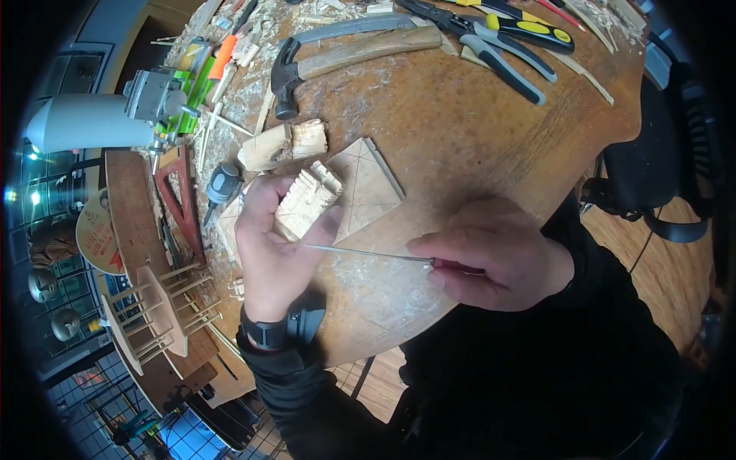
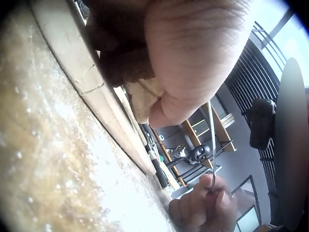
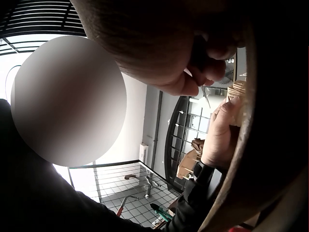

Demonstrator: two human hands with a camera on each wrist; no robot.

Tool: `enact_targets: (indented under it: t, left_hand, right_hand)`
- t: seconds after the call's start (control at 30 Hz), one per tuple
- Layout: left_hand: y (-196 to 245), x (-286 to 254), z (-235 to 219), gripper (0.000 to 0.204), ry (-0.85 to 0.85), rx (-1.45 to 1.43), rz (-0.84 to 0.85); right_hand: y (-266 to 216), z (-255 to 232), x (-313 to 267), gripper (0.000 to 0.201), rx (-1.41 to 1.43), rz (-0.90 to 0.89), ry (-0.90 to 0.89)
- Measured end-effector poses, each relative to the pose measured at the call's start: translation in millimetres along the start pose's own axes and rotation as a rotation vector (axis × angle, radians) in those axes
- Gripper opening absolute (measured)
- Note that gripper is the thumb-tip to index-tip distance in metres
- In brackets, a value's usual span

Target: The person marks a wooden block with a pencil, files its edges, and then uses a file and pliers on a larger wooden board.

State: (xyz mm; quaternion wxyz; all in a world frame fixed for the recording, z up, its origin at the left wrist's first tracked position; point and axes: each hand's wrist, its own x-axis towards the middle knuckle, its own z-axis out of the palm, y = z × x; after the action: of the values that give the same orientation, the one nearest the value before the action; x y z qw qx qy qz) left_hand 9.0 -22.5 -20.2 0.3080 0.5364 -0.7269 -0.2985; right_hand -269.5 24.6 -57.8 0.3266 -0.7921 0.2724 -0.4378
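Observation:
My left hand grips a pale carved wood block with ridged, rough-cut sides, thumb along its near side. It holds the block over the corner of a flat square board marked with pencil lines. My right hand pinches the dark red handle of a slim metal tool, whose thin shaft points left and ends by the left thumb. In the left wrist view the shaft runs from the right fingers up behind the left hand. The right wrist view shows the block in the left hand.
Behind the block lie a second wood piece, a claw hammer and pliers. On the left are a small grey-capped tool, a red triangular square, a vise and a wooden model. Shavings litter the table.

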Motion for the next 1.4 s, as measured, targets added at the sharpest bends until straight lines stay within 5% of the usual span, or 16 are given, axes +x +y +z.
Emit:
enact_targets:
  t: [1.4]
  left_hand:
    - [-11.5,-1.3,4.0,0.037,0.023,-0.117,0.027]
  right_hand:
    - [-8.8,8.0,-0.2,0.028,-0.069,0.088,0.020]
